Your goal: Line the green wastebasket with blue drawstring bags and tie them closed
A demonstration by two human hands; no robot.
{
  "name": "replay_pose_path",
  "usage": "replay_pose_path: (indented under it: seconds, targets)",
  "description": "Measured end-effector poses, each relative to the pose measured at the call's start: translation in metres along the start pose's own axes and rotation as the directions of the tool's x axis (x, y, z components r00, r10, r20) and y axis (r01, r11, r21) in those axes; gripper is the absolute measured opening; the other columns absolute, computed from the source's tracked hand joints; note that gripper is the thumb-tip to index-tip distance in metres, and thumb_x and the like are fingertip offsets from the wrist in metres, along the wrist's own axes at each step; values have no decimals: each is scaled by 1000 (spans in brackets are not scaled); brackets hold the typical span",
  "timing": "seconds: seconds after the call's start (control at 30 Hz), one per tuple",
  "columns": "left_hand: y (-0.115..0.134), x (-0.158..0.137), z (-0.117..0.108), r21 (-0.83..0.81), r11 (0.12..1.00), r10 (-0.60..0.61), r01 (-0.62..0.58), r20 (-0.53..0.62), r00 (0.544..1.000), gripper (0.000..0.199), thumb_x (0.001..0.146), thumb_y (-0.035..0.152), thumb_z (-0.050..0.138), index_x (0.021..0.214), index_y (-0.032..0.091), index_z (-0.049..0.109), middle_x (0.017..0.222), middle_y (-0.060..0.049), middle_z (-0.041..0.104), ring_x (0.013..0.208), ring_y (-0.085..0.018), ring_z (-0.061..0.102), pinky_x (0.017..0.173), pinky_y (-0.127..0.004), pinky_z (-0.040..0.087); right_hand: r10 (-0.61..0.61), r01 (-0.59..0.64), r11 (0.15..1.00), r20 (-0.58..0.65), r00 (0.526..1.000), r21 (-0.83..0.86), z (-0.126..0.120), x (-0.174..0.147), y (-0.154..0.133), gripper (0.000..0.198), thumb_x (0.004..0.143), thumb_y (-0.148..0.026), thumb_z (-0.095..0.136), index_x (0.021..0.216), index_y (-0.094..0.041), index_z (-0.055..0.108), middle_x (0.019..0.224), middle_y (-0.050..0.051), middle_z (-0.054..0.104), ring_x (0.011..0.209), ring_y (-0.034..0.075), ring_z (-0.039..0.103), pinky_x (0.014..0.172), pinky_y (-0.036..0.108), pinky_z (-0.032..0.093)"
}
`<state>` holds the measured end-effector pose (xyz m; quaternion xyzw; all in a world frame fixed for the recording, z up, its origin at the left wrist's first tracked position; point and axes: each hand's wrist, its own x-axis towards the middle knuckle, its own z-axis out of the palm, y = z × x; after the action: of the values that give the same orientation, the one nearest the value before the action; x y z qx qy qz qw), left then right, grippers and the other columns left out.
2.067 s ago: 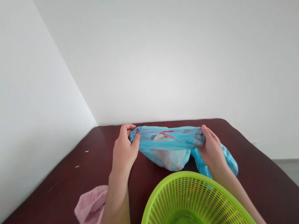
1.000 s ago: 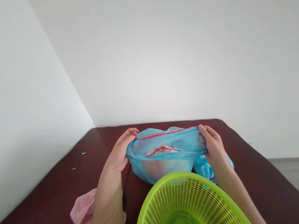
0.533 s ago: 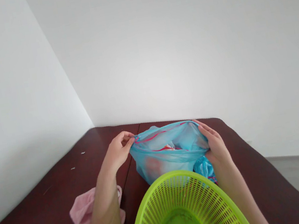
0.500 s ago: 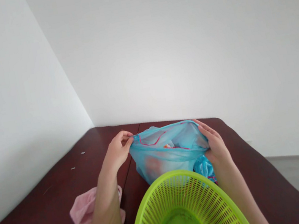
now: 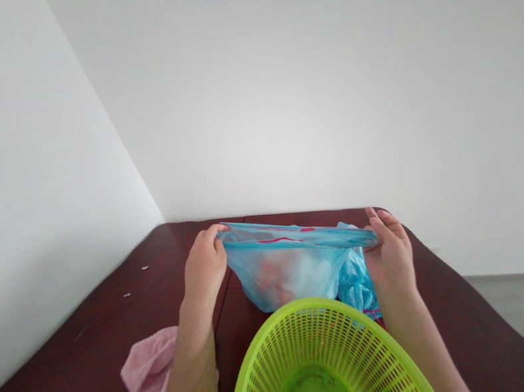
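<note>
Blue bag [image 5: 295, 268] stretched between hands, left fingers [image 5: 208, 236] and right fingers [image 5: 383, 218] pinching its rim.

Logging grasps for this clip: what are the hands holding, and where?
Both hold the blue plastic bag by its top rim: left hand at one end, right hand at the other.

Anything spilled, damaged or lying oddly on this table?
Only small things: pale crumbs or scraps dot the dark table toward the left wall, and a pink cloth lies crumpled beside the left forearm. The blue bag and green basket look intact.
</note>
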<state>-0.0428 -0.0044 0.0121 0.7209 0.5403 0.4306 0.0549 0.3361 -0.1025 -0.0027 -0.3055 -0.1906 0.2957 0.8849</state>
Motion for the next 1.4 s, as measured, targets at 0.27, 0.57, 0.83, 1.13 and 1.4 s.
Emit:
replay_pose_path:
  seconds: [0.27, 0.57, 0.83, 1.13, 1.4]
  targets:
    - [24, -3, -7, 108, 974, -194, 200, -63, 979, 40, 113, 33, 59, 151, 25, 69, 126, -15, 84, 120, -40, 82, 110, -55, 65, 20, -5, 998, 228, 973, -66, 10, -13, -11, 43, 67, -14, 99, 100, -26, 76, 128, 3, 85, 73, 8, 61, 62, 18, 51]
    - [0, -4, 0, 107, 983, 150, -152, 32, 988, 85, 89, -3, 59, 169, 25, 53, 171, -17, 53, 166, -36, 54, 142, -56, 47, 153, -181, 983, 382, 911, 37, 15, -20, -25, 33, 74, -13, 97, 92, -30, 76, 120, -3, 85, 82, 11, 68, 66, 19, 58]
    - [21, -15, -20, 128, 971, 165, -200, 244, 956, 12, 94, 18, 78, 102, 26, 75, 127, -11, 72, 123, -37, 72, 114, -58, 61, 39, 19, 984, 322, 946, -174, 20, -25, -16, 30, 75, -23, 97, 88, -25, 70, 119, 2, 83, 69, 11, 62, 53, 22, 47]
    - [30, -19, 46, -292, 939, 329, -180, 619, 713, 24, 103, 32, 72, 126, 31, 81, 151, -9, 80, 146, -32, 73, 127, -47, 55, 125, 388, 563, 539, 833, -730, -3, -17, 11, 29, 85, -20, 66, 111, -26, 78, 134, 7, 83, 89, 21, 74, 79, 35, 57]
    - [5, -27, 109, -222, 950, 312, -219, 635, 707, 95, 93, 46, 93, 177, 28, 53, 203, -11, 7, 187, -36, 22, 152, -50, 27, 545, 646, 66, 570, 615, -760, -37, -17, 29, 24, 98, -25, 79, 122, -28, 78, 131, 9, 86, 128, 33, 78, 112, 42, 54]
